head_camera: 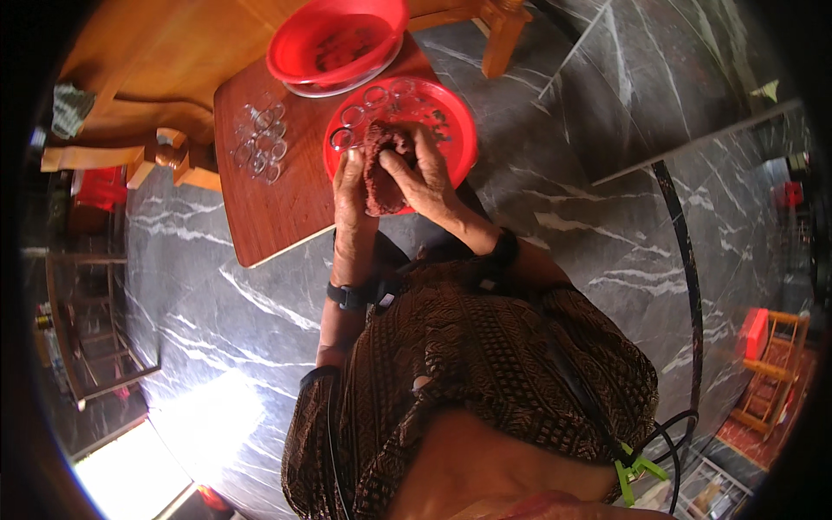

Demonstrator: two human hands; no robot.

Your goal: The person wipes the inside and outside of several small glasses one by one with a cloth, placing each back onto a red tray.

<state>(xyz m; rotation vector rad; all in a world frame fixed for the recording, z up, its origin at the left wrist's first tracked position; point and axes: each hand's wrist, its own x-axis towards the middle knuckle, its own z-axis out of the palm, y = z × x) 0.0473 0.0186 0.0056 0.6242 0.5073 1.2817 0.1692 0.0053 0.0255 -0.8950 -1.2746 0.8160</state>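
Note:
Over a red plastic basin [463,140], both hands are at a brownish-red cloth [383,192]. My left hand [351,188] is upright at the cloth's left side, its thumb near the rim of a clear glass [342,138]; whether its fingers hold that glass cannot be told. My right hand [422,172] grips the cloth, thumb pressed onto its dark fold. Inside the basin, several clear glasses [376,97] stand along the far left edge, and dark bits lie at the right. Another group of clear glasses [263,140] stands on the brown wooden table [286,221] to the left.
A second red basin [276,55] with dark bits in it rests on a metal-rimmed dish at the table's far end. Wooden furniture [149,65] borders the table beyond and left. A black cable [682,247] runs along the marbled floor at right.

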